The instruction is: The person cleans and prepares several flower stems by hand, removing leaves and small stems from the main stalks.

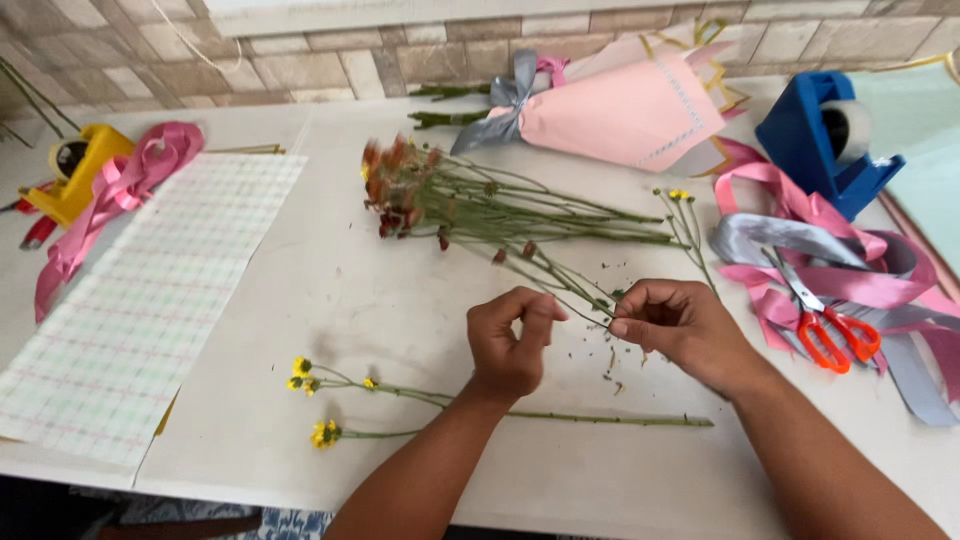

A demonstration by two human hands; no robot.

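Hands on flower stems at white table

Stems w/ dark red blooms (470, 205) lie fanned across the table (330, 300), flower heads to the left, cut ends running down-right toward both hands. Right hand (675, 325) pinches the lower end of one thin stem btwn thumb & forefinger, other fingers curled in. Left hand (510, 340) sits just beside it, fingers bent in a loose fist, thumb against forefinger tip; looks to nip the same stem, but contact is too small to be sure. Bits of green leaf debris (612, 365) scattered on the table under & btwn the hands.

Yellow-flowered stem (480, 405) lies flat nearer the person, blooms left, stalk passing under the left forearm, untouched.

Wrapped bouquet (620, 105) in pink paper w/ grey bow rests at the back near the brick wall, lying on its side. Right of the hands: pile of pink & grey ribbon (850, 270) w/ orange-handled scissors (825, 320) on top, blue tape dispenser (825, 135) behind it. Left side: checked wrapping sheet (150, 300) flat on the table, pink ribbon (115, 195) trailing off a yellow tape dispenser (75, 170) at the far-left edge.
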